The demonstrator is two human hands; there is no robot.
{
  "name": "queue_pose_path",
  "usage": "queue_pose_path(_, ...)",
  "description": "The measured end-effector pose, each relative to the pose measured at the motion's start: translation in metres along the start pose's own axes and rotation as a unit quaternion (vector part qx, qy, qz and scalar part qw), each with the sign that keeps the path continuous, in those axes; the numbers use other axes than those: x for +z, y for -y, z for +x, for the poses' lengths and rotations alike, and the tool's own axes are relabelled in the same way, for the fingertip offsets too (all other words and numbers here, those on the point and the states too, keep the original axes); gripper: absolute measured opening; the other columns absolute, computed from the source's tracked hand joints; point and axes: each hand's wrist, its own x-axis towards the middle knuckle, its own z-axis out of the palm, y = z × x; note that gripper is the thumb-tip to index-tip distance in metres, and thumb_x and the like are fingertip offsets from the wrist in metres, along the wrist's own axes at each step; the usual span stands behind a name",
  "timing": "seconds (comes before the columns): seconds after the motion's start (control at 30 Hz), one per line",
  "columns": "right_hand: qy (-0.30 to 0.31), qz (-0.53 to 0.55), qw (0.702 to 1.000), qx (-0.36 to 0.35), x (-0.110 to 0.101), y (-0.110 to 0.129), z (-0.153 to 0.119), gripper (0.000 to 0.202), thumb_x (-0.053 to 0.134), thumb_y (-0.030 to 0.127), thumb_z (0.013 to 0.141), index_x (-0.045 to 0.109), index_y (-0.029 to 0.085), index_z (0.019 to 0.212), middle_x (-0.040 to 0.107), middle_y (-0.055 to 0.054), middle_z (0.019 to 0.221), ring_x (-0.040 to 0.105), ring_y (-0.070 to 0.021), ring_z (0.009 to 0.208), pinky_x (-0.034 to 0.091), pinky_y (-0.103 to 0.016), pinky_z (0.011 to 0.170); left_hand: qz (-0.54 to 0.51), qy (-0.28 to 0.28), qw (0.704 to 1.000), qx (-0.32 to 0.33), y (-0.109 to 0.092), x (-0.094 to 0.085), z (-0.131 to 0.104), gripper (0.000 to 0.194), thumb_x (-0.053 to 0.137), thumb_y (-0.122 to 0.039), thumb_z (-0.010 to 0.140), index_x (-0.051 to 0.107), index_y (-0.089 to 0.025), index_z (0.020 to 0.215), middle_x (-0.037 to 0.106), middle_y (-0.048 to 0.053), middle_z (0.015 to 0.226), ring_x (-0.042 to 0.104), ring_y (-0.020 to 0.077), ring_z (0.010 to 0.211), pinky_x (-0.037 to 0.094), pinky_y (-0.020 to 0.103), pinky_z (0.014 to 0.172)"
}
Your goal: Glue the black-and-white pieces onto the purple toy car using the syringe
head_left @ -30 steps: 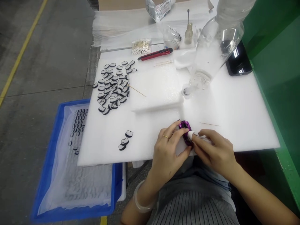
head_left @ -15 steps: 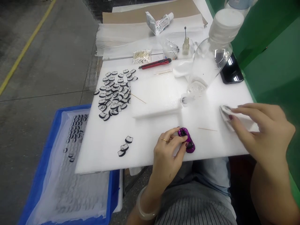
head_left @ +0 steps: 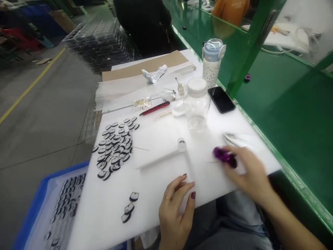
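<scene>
Purple and blurred, a shiny piece [head_left: 225, 157] is pinched between thumb and fingers of the right hand [head_left: 248, 172], over the right part of the white foam board [head_left: 104, 215]. Fingers of the left hand [head_left: 177, 210] curve loosely, parted from the thumb, near the front edge. Beyond stand a clear jar [head_left: 197, 111] and a phone [head_left: 222, 99]; dark-edged pieces [head_left: 116, 152] spread leftward.

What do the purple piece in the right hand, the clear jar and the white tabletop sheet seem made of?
Purple piece: glossy metal or metallic-coated plastic; highlights suggest shine, blur leaves it open.
Clear jar: smooth plastic or glass; white shows through it.
White tabletop sheet: probably matte foam, evenly pale without sharp reflections.
</scene>
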Motion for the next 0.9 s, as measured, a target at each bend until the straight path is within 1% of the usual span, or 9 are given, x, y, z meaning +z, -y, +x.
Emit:
queue_pose_path(0.07,-0.057,-0.078,0.987,0.126,-0.036,-0.056,-0.001,0.037,0.061,0.029,0.083,0.060,0.025,0.120,0.069,-0.006,0.110,0.066,-0.0240,0.088,0.051,-0.039,0.079,0.000,0.014,1.000,0.023,0.002,0.001,-0.002,0.021,0.057,-0.014,0.093,0.066,-0.025,0.107,0.062,0.004,0.116,0.063,0.0154,0.106,0.055,0.026,0.091)
queue_pose_path(0.17,-0.020,-0.214,0.919,0.330,-0.083,-0.131,-0.005,0.045,0.063,0.032,0.079,0.061,0.019,0.122,0.071,-0.011,0.102,0.066,-0.0285,0.080,0.049,-0.042,0.068,-0.008,0.036,0.996,0.077,0.004,0.003,-0.002,0.024,0.055,-0.010,0.092,0.065,-0.023,0.109,0.064,0.005,0.110,0.062,0.0163,0.102,0.055,0.028,0.088)
queue_pose_path(0.27,0.000,-0.249,0.911,0.330,-0.100,-0.160,0.006,0.049,0.056,0.033,0.084,0.061,0.008,0.125,0.067,-0.023,0.114,0.063,-0.0397,0.099,0.048,-0.048,0.072,-0.009,0.054,0.991,0.123,0.007,0.004,-0.001,0.026,0.055,-0.007,0.091,0.064,-0.022,0.110,0.065,0.005,0.105,0.062,0.0167,0.098,0.055,0.028,0.084)
queue_pose_path(0.33,0.000,-0.245,0.927,0.283,-0.091,-0.155,0.028,0.052,0.048,0.040,0.090,0.058,0.007,0.130,0.059,-0.024,0.130,0.055,-0.0420,0.119,0.048,-0.054,0.087,-0.007,0.061,0.989,0.138,0.008,0.005,-0.001,0.026,0.055,-0.007,0.091,0.064,-0.022,0.110,0.066,0.004,0.103,0.062,0.0168,0.097,0.055,0.028,0.082)
queue_pose_path(0.4,0.027,-0.221,0.950,0.218,-0.070,-0.140,0.063,0.055,0.041,0.045,0.095,0.053,0.012,0.136,0.054,-0.017,0.140,0.048,-0.0369,0.130,0.044,-0.053,0.101,-0.002,0.065,0.988,0.143,0.009,0.006,-0.001,0.026,0.055,-0.007,0.091,0.064,-0.022,0.110,0.066,0.004,0.103,0.062,0.0171,0.096,0.055,0.029,0.081)
queue_pose_path(0.53,0.153,-0.150,0.974,0.069,-0.016,-0.119,0.147,0.061,0.037,0.053,0.097,0.042,0.020,0.148,0.039,-0.003,0.155,0.036,-0.0235,0.143,0.033,-0.037,0.118,0.019,0.061,0.987,0.150,0.009,0.010,-0.002,0.024,0.056,-0.008,0.091,0.065,-0.022,0.109,0.066,0.005,0.103,0.062,0.0182,0.095,0.055,0.030,0.080)
queue_pose_path(0.67,0.213,-0.135,0.967,0.032,0.023,-0.123,0.208,0.081,0.035,0.062,0.095,0.030,0.008,0.154,0.025,-0.013,0.160,0.022,-0.0299,0.149,0.026,-0.044,0.122,0.043,0.038,0.985,0.161,0.008,0.015,-0.003,0.022,0.055,-0.009,0.092,0.065,-0.021,0.106,0.066,0.005,0.100,0.061,0.0177,0.090,0.054,0.030,0.075)
queue_pose_path(0.77,0.217,-0.135,0.966,0.031,0.039,-0.125,0.216,0.091,0.035,0.068,0.091,0.026,0.002,0.154,0.020,-0.020,0.159,0.015,-0.0359,0.150,0.016,-0.055,0.122,0.045,0.022,0.987,0.156,0.008,0.018,-0.004,0.020,0.053,-0.010,0.093,0.065,-0.022,0.105,0.066,0.005,0.099,0.061,0.0177,0.089,0.053,0.030,0.074)
queue_pose_path(0.9,0.224,-0.101,0.969,-0.015,0.043,-0.116,0.179,0.097,0.042,0.074,0.086,0.030,0.005,0.154,0.019,-0.017,0.160,0.012,-0.0333,0.151,0.007,-0.053,0.124,0.051,0.004,0.988,0.147,0.008,0.023,-0.005,0.019,0.053,-0.011,0.094,0.066,-0.022,0.103,0.066,0.005,0.097,0.061,0.0179,0.088,0.052,0.030,0.075)
